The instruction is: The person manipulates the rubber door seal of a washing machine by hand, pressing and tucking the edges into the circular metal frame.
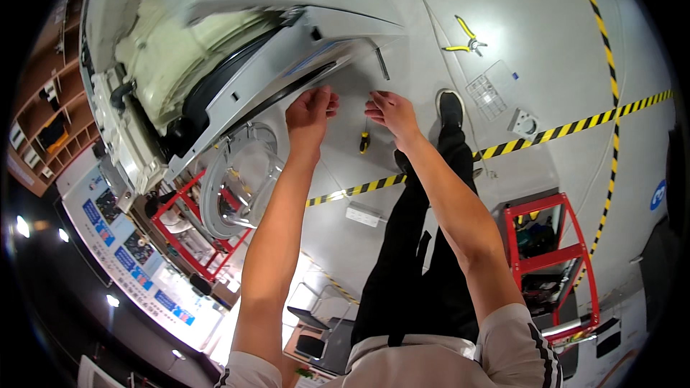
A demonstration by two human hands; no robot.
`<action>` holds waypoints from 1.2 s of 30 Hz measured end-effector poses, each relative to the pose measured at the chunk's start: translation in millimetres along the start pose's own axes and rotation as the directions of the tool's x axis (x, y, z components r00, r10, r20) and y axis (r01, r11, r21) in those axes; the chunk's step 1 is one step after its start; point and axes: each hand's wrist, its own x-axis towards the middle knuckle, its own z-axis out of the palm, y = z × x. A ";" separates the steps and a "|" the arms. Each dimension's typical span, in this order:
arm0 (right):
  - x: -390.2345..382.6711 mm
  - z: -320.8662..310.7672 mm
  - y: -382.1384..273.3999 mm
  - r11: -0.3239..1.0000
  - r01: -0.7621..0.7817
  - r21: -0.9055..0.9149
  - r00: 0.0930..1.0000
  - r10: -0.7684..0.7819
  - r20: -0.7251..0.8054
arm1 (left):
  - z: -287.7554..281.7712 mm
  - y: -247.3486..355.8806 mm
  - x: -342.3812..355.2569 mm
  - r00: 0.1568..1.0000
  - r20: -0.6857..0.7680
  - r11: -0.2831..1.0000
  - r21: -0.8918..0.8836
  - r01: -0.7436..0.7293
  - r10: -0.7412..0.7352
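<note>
My left hand [310, 109] is closed, fingers curled in, beside the lower edge of a washing machine's pale cabinet [269, 72]. My right hand [392, 113] is to the right of it, its fingertips pinched together and facing the left hand. Whatever either hand holds, if anything, is too small or hidden to make out. Below and between the hands, a screwdriver [364, 144] with a yellow-and-black handle is on the floor. A short dark bar [382, 64] juts from near the cabinet's corner, just above my right hand. The round glass door [233, 183] hangs left of my left forearm.
Yellow-handled pliers [467, 39], a clear compartment tray [489, 93] and a small white block [523, 123] lie on the grey floor. A white power strip [364, 214] lies near my legs. A red cart [550, 259] stands at right. Striped tape [575, 128] crosses the floor.
</note>
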 end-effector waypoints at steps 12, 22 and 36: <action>62.9 58.3 -12.7 0.950 -0.071 0.304 0.997 0.071 0.011 | 24.7 9.4 37.8 0.978 -0.156 0.983 -0.141 0.117 -0.138; 79.1 80.1 -20.3 0.909 -0.227 0.349 0.971 0.238 0.009 | 21.6 6.8 40.7 0.969 -0.220 0.990 -0.108 0.092 -0.114; 81.6 77.8 -12.2 0.713 -0.371 0.595 0.929 0.289 0.232 | 20.3 2.2 40.4 0.976 -0.205 0.994 -0.094 0.051 -0.069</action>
